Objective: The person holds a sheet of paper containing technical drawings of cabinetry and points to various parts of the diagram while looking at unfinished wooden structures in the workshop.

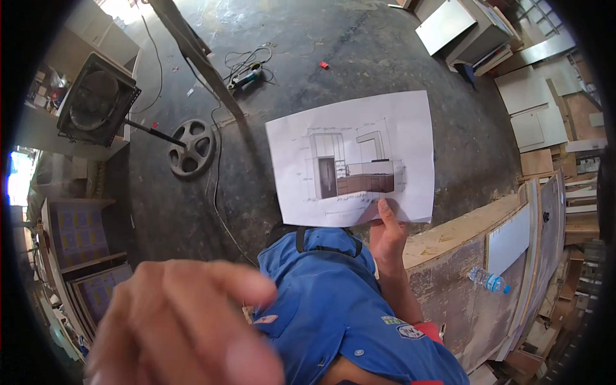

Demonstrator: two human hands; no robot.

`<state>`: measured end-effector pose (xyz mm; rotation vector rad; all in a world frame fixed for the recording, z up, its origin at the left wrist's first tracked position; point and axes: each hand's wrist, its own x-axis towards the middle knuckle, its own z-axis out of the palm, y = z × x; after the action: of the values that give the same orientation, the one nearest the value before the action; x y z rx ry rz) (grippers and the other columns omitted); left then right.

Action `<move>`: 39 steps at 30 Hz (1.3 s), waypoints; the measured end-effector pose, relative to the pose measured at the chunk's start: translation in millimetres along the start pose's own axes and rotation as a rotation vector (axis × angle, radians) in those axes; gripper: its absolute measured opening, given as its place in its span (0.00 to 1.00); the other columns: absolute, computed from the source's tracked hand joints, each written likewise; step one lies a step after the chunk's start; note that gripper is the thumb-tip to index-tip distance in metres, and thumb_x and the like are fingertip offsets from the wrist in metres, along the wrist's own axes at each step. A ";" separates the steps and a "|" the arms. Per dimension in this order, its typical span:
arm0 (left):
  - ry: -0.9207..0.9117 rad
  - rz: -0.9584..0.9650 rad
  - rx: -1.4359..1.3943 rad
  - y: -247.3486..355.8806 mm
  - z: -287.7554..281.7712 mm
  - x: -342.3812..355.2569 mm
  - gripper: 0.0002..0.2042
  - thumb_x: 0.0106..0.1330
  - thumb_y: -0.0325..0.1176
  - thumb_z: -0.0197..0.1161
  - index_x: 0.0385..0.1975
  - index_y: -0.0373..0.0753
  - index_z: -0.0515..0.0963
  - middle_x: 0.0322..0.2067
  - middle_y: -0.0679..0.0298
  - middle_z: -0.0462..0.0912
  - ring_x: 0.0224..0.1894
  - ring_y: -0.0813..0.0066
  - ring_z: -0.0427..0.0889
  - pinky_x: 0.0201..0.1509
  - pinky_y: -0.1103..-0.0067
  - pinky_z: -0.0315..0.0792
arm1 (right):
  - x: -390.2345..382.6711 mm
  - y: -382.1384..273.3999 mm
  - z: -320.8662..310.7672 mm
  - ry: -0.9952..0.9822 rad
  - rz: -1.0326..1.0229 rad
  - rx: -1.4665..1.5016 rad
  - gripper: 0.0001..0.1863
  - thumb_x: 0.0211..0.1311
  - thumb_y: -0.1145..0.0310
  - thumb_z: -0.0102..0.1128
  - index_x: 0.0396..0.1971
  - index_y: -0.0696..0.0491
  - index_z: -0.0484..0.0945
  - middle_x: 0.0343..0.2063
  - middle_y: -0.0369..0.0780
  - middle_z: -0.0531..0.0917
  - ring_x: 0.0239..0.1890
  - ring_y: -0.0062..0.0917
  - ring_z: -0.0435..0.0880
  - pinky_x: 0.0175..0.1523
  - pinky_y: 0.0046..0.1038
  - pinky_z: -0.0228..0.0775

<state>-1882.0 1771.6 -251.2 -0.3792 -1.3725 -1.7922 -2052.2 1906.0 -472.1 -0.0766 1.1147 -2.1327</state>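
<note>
My right hand (389,239) grips the lower edge of a white printed sheet (410,131), with the thumb on top and the other fingers behind the paper. The sheet shows a kitchen cabinet drawing with dimension lines, the lower cabinets brown. It is held out in front of my blue work shirt, slightly bent. My left hand (186,321) is raised very close at the lower left, blurred, its fingers loosely bent and apart. Nothing shows in it, and it is away from the paper.
A black square fan (96,99) with a round spoked base (191,149) stands at left. Beyond a slanted post (202,61) lies a corded power tool (247,77). At right, a worn wooden workbench (449,282) bears a plastic water bottle (489,280). Boards (532,109) are stacked behind.
</note>
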 end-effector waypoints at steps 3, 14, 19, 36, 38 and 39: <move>-0.173 -0.191 0.143 -18.9 -26.5 -22.2 0.25 0.58 0.36 0.60 0.55 0.28 0.73 0.37 0.47 0.84 0.51 0.51 0.79 0.61 0.57 0.65 | -0.2 0.3 -16.3 -0.044 -0.017 0.125 0.17 0.64 0.75 0.54 0.54 0.56 0.70 0.47 0.38 0.76 0.50 0.23 0.75 0.55 0.28 0.68; -0.627 -1.211 1.228 -23.8 -47.0 -211.6 0.32 0.54 0.25 0.62 0.63 0.40 0.65 0.59 0.51 0.70 0.57 0.53 0.73 0.62 0.65 0.66 | 19.1 3.8 -12.2 -0.084 0.203 0.417 0.16 0.66 0.71 0.53 0.53 0.51 0.70 0.45 0.35 0.79 0.50 0.23 0.78 0.51 0.31 0.73; -0.488 -1.658 0.873 2.5 -20.5 -240.4 0.44 0.56 0.31 0.61 0.71 0.40 0.40 0.68 0.47 0.50 0.70 0.53 0.54 0.71 0.60 0.52 | 22.9 11.0 -8.2 -0.108 0.206 0.413 0.14 0.66 0.71 0.53 0.51 0.51 0.71 0.44 0.35 0.80 0.47 0.23 0.80 0.48 0.29 0.74; -0.790 -1.056 0.889 -68.0 -69.4 -230.8 0.41 0.53 0.29 0.66 0.68 0.43 0.53 0.69 0.48 0.48 0.70 0.55 0.55 0.71 0.61 0.54 | 28.7 2.0 -37.6 -0.044 0.002 -0.943 0.21 0.69 0.65 0.50 0.55 0.64 0.69 0.49 0.46 0.79 0.48 0.28 0.78 0.45 0.27 0.72; -0.783 -1.029 0.874 -67.5 -69.7 -230.4 0.41 0.53 0.29 0.66 0.68 0.43 0.53 0.69 0.47 0.49 0.69 0.54 0.56 0.71 0.61 0.54 | 29.7 2.6 -44.4 0.036 0.017 -0.899 0.16 0.69 0.68 0.50 0.49 0.64 0.74 0.42 0.43 0.81 0.43 0.27 0.79 0.44 0.27 0.70; -0.784 -1.050 0.884 -66.3 -69.3 -230.6 0.40 0.53 0.28 0.66 0.67 0.43 0.53 0.69 0.47 0.49 0.69 0.54 0.57 0.71 0.61 0.55 | 30.2 3.8 -46.4 0.089 -0.050 -0.822 0.16 0.68 0.66 0.53 0.47 0.63 0.74 0.40 0.41 0.81 0.41 0.24 0.78 0.42 0.25 0.70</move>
<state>-1774.3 1811.0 -473.0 0.2307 -3.1456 -1.5170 -2089.1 1918.1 -511.8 -0.3898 1.9877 -1.5954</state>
